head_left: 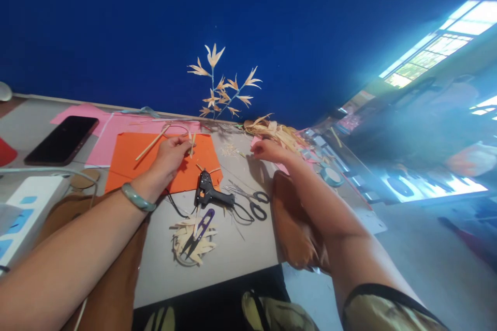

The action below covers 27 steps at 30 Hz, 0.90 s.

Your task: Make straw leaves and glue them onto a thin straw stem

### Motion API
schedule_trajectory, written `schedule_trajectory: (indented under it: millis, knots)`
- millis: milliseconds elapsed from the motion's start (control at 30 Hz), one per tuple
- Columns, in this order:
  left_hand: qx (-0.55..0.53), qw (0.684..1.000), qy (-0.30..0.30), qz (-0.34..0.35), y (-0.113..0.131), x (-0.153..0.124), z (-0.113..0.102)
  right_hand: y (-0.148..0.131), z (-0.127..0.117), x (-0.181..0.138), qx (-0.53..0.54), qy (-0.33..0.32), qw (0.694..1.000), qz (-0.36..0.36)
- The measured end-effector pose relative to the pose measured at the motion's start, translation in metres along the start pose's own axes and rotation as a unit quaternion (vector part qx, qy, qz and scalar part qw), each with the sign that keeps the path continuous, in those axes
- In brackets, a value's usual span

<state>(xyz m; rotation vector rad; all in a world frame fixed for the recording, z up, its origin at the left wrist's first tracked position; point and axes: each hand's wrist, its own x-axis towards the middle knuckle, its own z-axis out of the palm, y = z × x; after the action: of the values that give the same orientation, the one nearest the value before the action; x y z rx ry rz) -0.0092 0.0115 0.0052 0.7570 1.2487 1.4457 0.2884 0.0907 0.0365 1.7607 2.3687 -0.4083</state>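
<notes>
My left hand point(173, 155), with a green bangle point(137, 197) at the wrist, is above an orange sheet point(130, 160). Its thumb and fingers pinch a short pale strip point(192, 146). Another pale stick point(151, 144) lies behind that hand. To the right, my right hand point(267, 150) has its fingers drawn together beside a heap of dried husks point(277, 132); what they hold, if anything, I cannot make out. Small pale scraps point(230, 150) lie between both hands. A black glue gun point(212, 191) and black-handled scissors point(258, 204) rest nearer me.
Purple thread snips point(200, 232) lie on a pile of cut husk pieces point(182, 240). Husk flowers point(225, 95) on stems rise against the blue panel point(116, 31). At left are a phone point(62, 139) and a white power strip point(33, 207); a tape roll point(331, 176) is at right.
</notes>
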Motion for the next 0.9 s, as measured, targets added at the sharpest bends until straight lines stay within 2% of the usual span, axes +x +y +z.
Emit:
schedule_trajectory:
  millis: [200, 400, 533, 667, 767, 800, 833, 900]
  knots:
    - [-0.010, 1.000, 0.004, 0.003, -0.001, 0.001, 0.000, 0.011, 0.001, -0.018, -0.038, -0.008, 0.999, 0.035]
    - [-0.013, 1.000, 0.005, -0.006, 0.004, -0.004, 0.002, -0.002, 0.011, -0.044, -0.094, -0.039, 0.993, 0.058]
    - [-0.013, 1.000, 0.003, -0.007, 0.005, -0.005, 0.003, -0.012, 0.022, -0.041, -0.074, -0.004, 0.996, 0.049]
    - [-0.017, 1.000, 0.001, -0.004, 0.003, -0.004, 0.003, -0.026, 0.016, -0.028, -0.037, 0.086, 0.995, 0.019]
    - [-0.018, 1.000, -0.004, -0.002, 0.001, -0.002, 0.002, -0.053, 0.011, -0.019, 0.036, 0.137, 0.989, -0.043]
    - [-0.017, 1.000, -0.007, 0.000, 0.001, -0.002, 0.002, -0.065, 0.011, -0.017, 0.113, 0.149, 0.979, -0.080]
    - [-0.018, 1.000, -0.012, 0.003, 0.001, -0.001, 0.002, -0.079, 0.013, -0.014, 0.200, 0.145, 0.962, -0.113]
    - [-0.028, 0.999, -0.022, 0.013, 0.001, -0.001, 0.002, -0.106, 0.018, -0.009, 0.339, 0.084, 0.921, -0.172]
